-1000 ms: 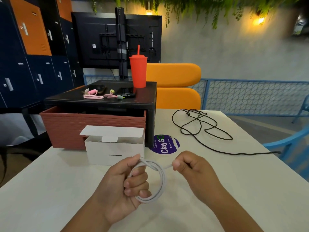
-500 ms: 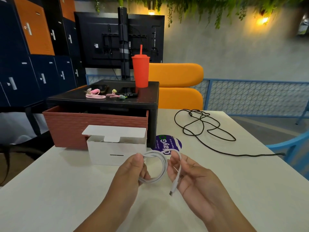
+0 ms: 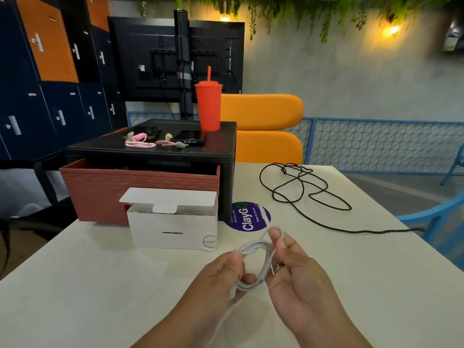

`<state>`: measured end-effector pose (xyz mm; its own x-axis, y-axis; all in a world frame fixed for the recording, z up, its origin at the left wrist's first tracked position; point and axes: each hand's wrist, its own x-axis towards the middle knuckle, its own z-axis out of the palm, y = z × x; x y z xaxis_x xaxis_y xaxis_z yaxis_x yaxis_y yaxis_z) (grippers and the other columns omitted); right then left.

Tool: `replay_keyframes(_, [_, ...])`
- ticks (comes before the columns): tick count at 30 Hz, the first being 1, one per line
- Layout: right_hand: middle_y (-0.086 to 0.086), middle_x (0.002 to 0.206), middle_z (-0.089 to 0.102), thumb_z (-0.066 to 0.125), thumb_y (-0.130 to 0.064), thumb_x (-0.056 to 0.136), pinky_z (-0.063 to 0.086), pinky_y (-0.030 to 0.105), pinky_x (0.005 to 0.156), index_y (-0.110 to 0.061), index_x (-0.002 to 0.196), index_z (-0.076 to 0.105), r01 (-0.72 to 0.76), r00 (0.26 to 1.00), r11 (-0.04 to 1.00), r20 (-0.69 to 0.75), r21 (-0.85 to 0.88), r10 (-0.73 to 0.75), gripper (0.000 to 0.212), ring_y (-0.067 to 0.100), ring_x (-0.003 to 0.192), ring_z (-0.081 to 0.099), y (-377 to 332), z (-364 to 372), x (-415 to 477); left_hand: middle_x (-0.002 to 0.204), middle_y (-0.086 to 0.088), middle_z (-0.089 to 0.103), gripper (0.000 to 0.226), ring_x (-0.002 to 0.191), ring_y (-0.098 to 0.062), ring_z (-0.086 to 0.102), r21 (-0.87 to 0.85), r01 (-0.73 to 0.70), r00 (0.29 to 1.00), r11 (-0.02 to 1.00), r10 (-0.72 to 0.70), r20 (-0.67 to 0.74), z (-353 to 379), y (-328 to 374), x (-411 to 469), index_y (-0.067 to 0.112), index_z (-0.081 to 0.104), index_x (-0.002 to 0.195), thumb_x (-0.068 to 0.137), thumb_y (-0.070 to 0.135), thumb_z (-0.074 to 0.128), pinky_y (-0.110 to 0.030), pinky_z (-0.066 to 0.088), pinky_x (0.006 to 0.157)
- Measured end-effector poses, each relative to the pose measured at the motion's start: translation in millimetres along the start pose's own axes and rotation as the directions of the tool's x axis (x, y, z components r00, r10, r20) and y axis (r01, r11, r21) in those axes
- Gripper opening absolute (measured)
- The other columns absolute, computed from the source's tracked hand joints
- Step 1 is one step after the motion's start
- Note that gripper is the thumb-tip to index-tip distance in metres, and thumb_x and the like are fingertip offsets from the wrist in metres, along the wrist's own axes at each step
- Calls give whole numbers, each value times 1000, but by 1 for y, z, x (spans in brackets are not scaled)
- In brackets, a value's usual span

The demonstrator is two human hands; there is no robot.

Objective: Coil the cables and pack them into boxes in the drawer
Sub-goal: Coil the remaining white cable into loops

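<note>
We are pinching the white cable coil with both left hand and right hand, keeping loops together; the open white box is waiting at eleven o'clock.

Bare table lies open across the lower left of the frame. Centre frame, the open white box stands against the pulled-out brick-red drawer, blocking its front. At right, the loose black cable sprawls over the tabletop.
</note>
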<state>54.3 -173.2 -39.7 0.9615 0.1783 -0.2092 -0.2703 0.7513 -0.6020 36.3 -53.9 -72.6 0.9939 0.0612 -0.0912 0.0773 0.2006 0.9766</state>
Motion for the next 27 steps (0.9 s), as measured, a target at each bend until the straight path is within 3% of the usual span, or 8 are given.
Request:
replay_keyframes(4, [-3, 73, 66, 56, -12, 77, 49, 26, 54, -12, 83, 63, -3, 999, 998, 37, -58, 6, 8, 8, 64, 65, 2, 2, -1, 53, 2, 58, 35, 66, -12, 65, -169, 96, 995, 981, -96, 8, 6, 8, -5, 9, 46, 67, 91, 34, 41, -25, 55, 65])
replay_keyframes(7, [-4, 89, 65, 59, -17, 68, 49, 27, 59, -14, 81, 65, -23, 1000, 998, 2, -61, 23, 15, 11, 93, 57, 2, 3, 0, 53, 0, 59, 33, 63, -11, 65, -206, 99, 995, 973, -98, 13, 6, 10, -6, 8, 46, 68, 84, 37, 44, -27, 55, 67])
replay_keyframes(10, [0, 92, 62, 56, -15, 82, 53, 30, 51, -17, 83, 68, -60, 998, 998, -23, -35, 59, 11, 13, 93, 53, 2, 2, 0, 56, 1, 61, 35, 61, -7, 64, -115, 58, 998, 992, -53, 45, 5, 7, -5, 8, 46, 72, 75, 42, 43, -28, 54, 75])
replay_keyframes(12, [1, 90, 62, 54, -14, 85, 55, 35, 54, -17, 84, 68, -68, 998, 997, -11, -20, 68, 14, 14, 90, 54, 1, -2, 1, 59, 2, 60, 36, 63, -6, 63, -63, 35, 998, 997, -32, 45, 4, 5, -3, 8, 47, 75, 73, 44, 43, -23, 55, 70])
replay_keyframes(17, [8, 102, 56, 60, -23, 73, 44, 54, 87, -20, 88, 71, -75, 997, 997, 5, -24, 75, 19, 19, 100, 51, 5, -7, 5, 49, 7, 52, 41, 62, -9, 55, 141, -21, 998, 990, 14, 56, -2, 0, 0, 11, 50, 67, 72, 50, 42, -25, 52, 71])
replay_keyframes(21, [17, 125, 57, 63, -23, 68, 42, 55, 91, -21, 85, 72, -96, 992, 994, 73, -60, 101, 20, 32, 123, 48, 5, -9, 6, 59, 2, 60, 39, 58, -8, 57, 48, 60, 998, 997, -61, 32, -3, 4, -1, 12, 53, 64, 81, 46, 43, -23, 50, 58])
replay_keyframes(24, [7, 107, 64, 64, -22, 66, 45, 46, 85, -24, 78, 75, -83, 988, 992, 120, -97, 94, 16, 22, 101, 53, 5, -8, 5, 61, -2, 60, 37, 54, -9, 56, -46, 107, 993, 993, -104, 56, -3, 9, -4, 10, 51, 67, 87, 40, 43, -25, 50, 54])
replay_keyframes(27, [-2, 80, 61, 64, -23, 66, 45, 37, 73, -22, 79, 72, -41, 992, 992, 115, -119, 55, 15, 13, 75, 48, 5, -7, 5, 65, -2, 61, 37, 57, -9, 58, -32, 95, 993, 995, -92, 74, -4, 11, -5, 9, 51, 67, 76, 45, 46, -26, 52, 57])
